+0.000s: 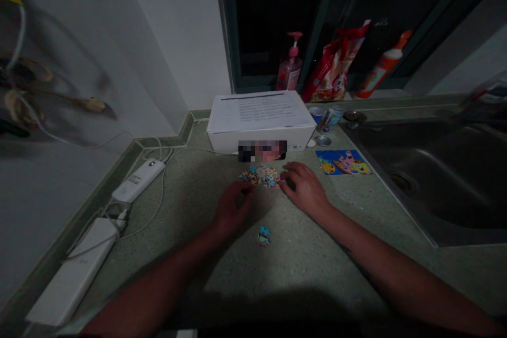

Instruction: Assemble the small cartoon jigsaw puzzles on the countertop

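Two hands: the left hand (232, 208) and the right hand (304, 187) lie low on the speckled counter (301, 264), one at each side of a heap of jigsaw pieces (262, 175).
Hard to make out: the light is dim and the pieces in the heap blur into one another. The fingertips of both hands are in shadow, so I cannot tell whether either pinches a piece.
Cut off: both forearms leave the bottom edge, and the sink (435, 169) runs off the right edge.
Heap's place: on the counter between the two hands, just in front of a white box (259, 137).
Heap's axis: flat, with its long axis running left to right.
Joined cluster: a small cluster of joined pieces (263, 236) lies apart from the heap, nearer the person, between the forearms.
Left hand: palm down, fingers curled loosely, tips at the heap's left edge.
Right hand: palm down, knuckles raised, fingers bent, tips on the heap's right edge.
Nearby: a cartoon picture card (343, 162) lies flat to the right of the right hand, beside the sink.
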### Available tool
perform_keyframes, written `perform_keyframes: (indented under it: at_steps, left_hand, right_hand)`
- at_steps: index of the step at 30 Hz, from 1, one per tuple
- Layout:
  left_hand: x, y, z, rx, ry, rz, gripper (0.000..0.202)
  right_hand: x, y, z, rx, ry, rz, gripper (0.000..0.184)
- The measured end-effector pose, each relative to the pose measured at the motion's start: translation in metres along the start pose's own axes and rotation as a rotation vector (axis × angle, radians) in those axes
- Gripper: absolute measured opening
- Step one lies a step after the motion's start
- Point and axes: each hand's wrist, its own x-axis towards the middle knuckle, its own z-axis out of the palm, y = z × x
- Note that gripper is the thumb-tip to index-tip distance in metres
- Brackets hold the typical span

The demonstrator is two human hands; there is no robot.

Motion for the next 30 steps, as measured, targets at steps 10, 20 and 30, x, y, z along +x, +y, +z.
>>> perform_keyframes:
  at_steps: [10, 20, 30]
  left_hand:
    - [0.001, 0.003, 0.000, -0.025, -0.003, 0.000, 0.016]
    - [-0.001, 0.006, 0.000, 0.019, -0.131, 0.102, 0.015]
    - [-0.003, 0.009, -0.001, 0.000, -0.168, 0.263, 0.015]
  right_hand:
    - [0.003, -0.004, -0.007, -0.045, 0.074, -0.006, 0.012]
    - [-0.010, -0.040, -0.014, 0.247, 0.194, -0.247, 0.012]
    - [-0.019, -0.058, -0.013, 0.395, 0.139, -0.332, 0.015]
